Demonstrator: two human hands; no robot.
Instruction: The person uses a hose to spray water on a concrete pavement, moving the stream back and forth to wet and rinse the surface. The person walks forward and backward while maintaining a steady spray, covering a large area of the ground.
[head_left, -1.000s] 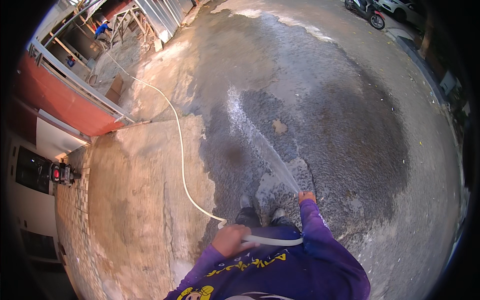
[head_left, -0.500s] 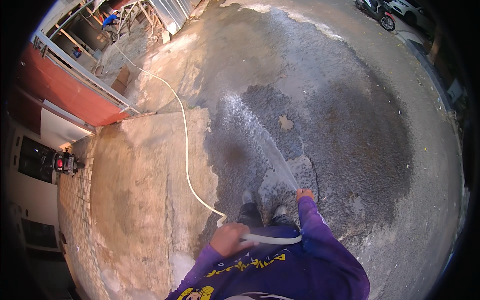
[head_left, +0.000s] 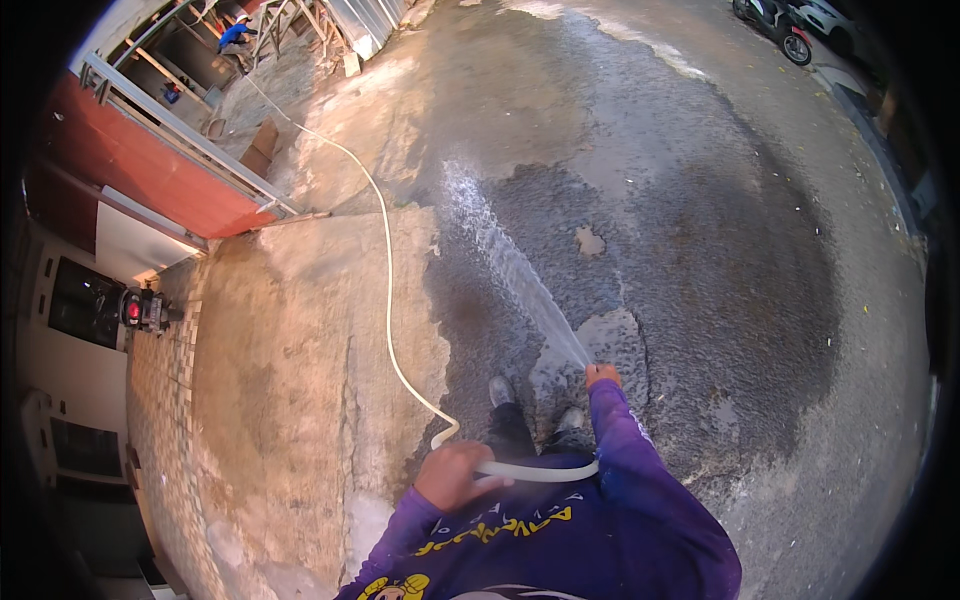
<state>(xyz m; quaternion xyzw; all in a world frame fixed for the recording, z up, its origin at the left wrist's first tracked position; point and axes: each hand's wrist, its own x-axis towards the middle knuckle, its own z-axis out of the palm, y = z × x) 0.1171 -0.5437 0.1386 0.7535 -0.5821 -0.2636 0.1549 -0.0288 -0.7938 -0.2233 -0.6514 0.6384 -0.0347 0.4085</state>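
Wet asphalt road (head_left: 710,300) fills the centre and right; a tan concrete slab (head_left: 300,340) spans the left. A cream garden hose (head_left: 389,280) winds from upper left to lower centre. A water jet (head_left: 515,275) fans up-left from mid-frame. The hands grasp the hose: the left hand (head_left: 457,475) wraps it at lower centre, the right hand (head_left: 603,375) clenches its spouting end.

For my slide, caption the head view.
Left hand grips cream hose; right hand aims its water jet across wet asphalt.
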